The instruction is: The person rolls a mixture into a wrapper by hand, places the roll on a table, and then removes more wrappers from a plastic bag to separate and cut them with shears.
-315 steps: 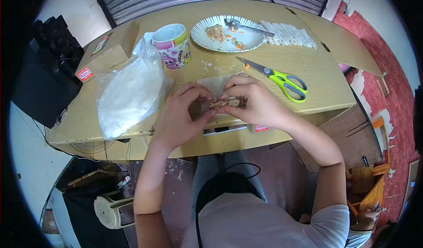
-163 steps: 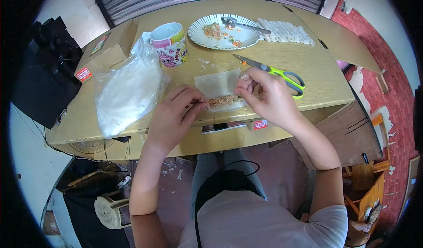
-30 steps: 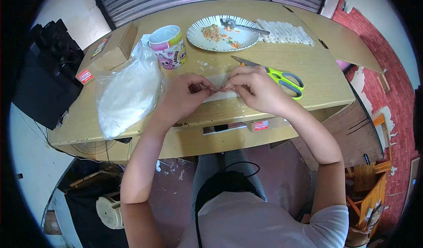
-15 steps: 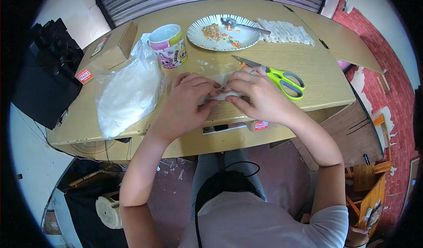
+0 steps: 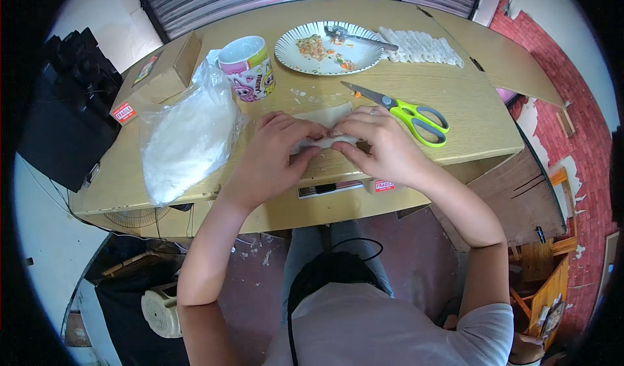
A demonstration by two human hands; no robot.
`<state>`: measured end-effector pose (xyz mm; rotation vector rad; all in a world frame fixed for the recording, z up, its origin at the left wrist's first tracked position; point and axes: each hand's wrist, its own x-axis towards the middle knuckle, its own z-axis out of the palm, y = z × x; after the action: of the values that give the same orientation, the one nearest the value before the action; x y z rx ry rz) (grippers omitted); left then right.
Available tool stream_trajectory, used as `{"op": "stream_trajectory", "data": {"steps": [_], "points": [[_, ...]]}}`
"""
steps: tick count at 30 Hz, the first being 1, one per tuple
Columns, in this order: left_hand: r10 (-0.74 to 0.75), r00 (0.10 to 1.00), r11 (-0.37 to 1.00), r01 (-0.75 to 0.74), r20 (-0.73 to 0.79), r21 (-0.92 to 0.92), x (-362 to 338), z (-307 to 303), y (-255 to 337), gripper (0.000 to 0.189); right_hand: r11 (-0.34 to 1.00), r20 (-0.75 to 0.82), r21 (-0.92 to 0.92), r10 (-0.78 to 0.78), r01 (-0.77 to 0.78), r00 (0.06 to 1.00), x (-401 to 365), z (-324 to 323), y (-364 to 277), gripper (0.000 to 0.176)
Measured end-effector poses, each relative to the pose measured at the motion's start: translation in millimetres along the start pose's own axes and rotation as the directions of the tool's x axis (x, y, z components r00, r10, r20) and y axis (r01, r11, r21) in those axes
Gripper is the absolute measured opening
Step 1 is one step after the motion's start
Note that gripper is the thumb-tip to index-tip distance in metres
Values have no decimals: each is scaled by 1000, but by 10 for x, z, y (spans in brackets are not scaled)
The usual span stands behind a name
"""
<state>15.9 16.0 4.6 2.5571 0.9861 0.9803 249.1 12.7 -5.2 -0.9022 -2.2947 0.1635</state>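
At the front of the table, a thin white spring roll wrapper [image 5: 327,114] lies between my hands, its near part folded into a roll and its far part flat. My left hand [image 5: 278,150] pinches the left end of the roll, thumb on the near side and fingers over the top. On the right end, my right hand [image 5: 377,140] grips in the same way, a ring on one finger. The fingers hide most of the roll. Green-handled scissors [image 5: 416,118] lie just right of my right hand, blades half apart from the wrapper.
A fluted white plate [image 5: 286,62] holds chopped filling [image 5: 313,48] and a spoon [image 5: 372,41]. Several finished white rolls [image 5: 426,46] line up beside it. At left stand a cartoon mug [image 5: 252,74], a plastic bag of white stuff [image 5: 188,138] and a cardboard box [image 5: 156,74].
The wrapper's far part now shows flatter and wider behind my fingers. Both hands have shifted only slightly, still holding the roll.
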Motion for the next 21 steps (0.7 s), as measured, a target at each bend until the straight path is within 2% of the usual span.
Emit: {"op": "stream_trajectory", "data": {"steps": [3,5,6,8,11,12,14,17,19,21], "points": [[17,1000,999,-18,15,30,3,-12,-18,22,1000,-17,19,1,-1,1000,5,-16,-11,19],[-150,985,982,158,85,-106,14,-35,5,18,1000,-18,-4,5,-5,1000,6,-12,-16,18],[-150,985,981,159,85,-107,11,-23,-9,18,1000,-19,-27,9,-9,1000,4,-11,-18,18],[-274,955,915,296,116,-274,-5,20,-58,18,999,6,-22,26,-26,1000,17,-19,-15,18],[-299,950,900,313,95,-302,-10,49,-77,17,999,13,-30,35,-34,999,32,-26,-19,17],[-299,950,900,313,95,-302,-6,44,-75,17,999,-2,-40,27,-27,1000,33,-27,-21,17],[-348,932,913,361,102,-191,8,31,-74,18,998,17,-47,30,-29,999,58,-48,-8,17],[-315,946,942,322,76,-100,36,27,-82,19,999,43,-36,29,-28,999,102,-44,59,17],[-354,933,925,359,65,-120,40,56,-112,19,999,50,-20,28,-27,998,144,-50,103,17],[-393,918,907,397,57,-142,48,82,-138,20,995,97,55,83,-89,992,190,-52,125,17]]}}
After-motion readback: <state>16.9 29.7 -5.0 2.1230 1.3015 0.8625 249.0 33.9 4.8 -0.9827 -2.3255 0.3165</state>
